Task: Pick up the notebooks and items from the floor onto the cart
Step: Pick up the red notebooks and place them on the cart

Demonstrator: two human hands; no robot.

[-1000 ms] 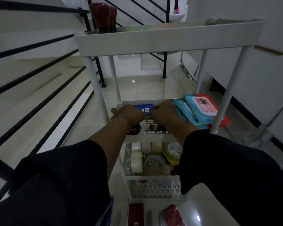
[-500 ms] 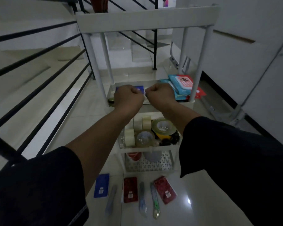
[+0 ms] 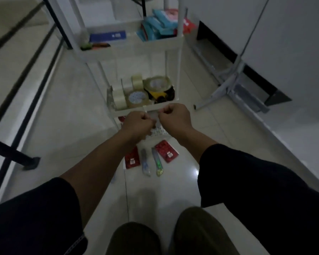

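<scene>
A white tiered cart (image 3: 129, 50) stands in front of me. Its middle shelf holds a blue notebook (image 3: 108, 36) and several teal packs (image 3: 156, 27). On the floor below lie a red notebook (image 3: 131, 159), a second red notebook (image 3: 166, 150), a blue utility knife (image 3: 145, 163) and a green utility knife (image 3: 157, 163). My left hand (image 3: 137, 123) and my right hand (image 3: 175, 115) hover side by side as closed fists over the cart's front edge, above the floor items. Neither fist holds anything that I can see. My left forearm hides part of the floor to the left of the notebooks.
The cart's lower shelf (image 3: 155, 107) carries several rolls of tape (image 3: 136, 98). Black stair railing (image 3: 17, 89) runs along the left. A grey metal stand (image 3: 228, 83) leans by the white wall at the right. My feet (image 3: 166, 234) are at the bottom edge.
The view has tilted down toward the floor. Both fists have dropped from the middle shelf, where the blue notebook stays, to the level of the tape shelf.
</scene>
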